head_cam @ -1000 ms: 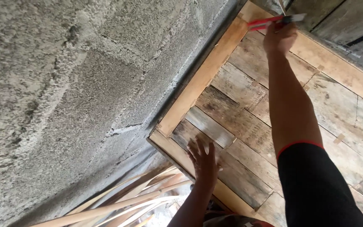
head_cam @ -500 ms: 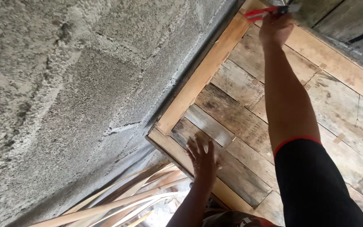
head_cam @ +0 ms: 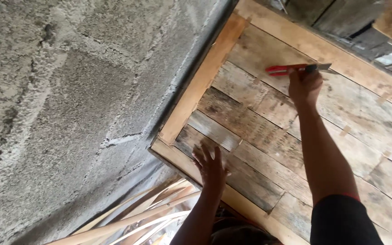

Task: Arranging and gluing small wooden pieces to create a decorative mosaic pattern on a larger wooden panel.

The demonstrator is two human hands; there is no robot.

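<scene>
My right hand (head_cam: 304, 86) grips a red-handled tool (head_cam: 291, 69) with a metal end, held against a panel of weathered wooden planks (head_cam: 259, 131). My right arm, in a dark sleeve with a red edge, reaches up across the panel. My left hand (head_cam: 210, 165) lies flat with fingers spread on the lower planks, close to the panel's pale wooden frame (head_cam: 200, 84). The frame's corner sits just left of that hand.
A rough grey concrete block wall (head_cam: 69, 100) fills the left side, meeting the frame edge. Several thin pale wooden strips (head_cam: 132, 218) lean below the panel's corner. Darker boards (head_cam: 341, 18) show beyond the panel's top right.
The view has shifted, so the panel sits lower in frame. My right hand with the red tool now appears lower on the planks. My left hand stays flat on the lower planks.
</scene>
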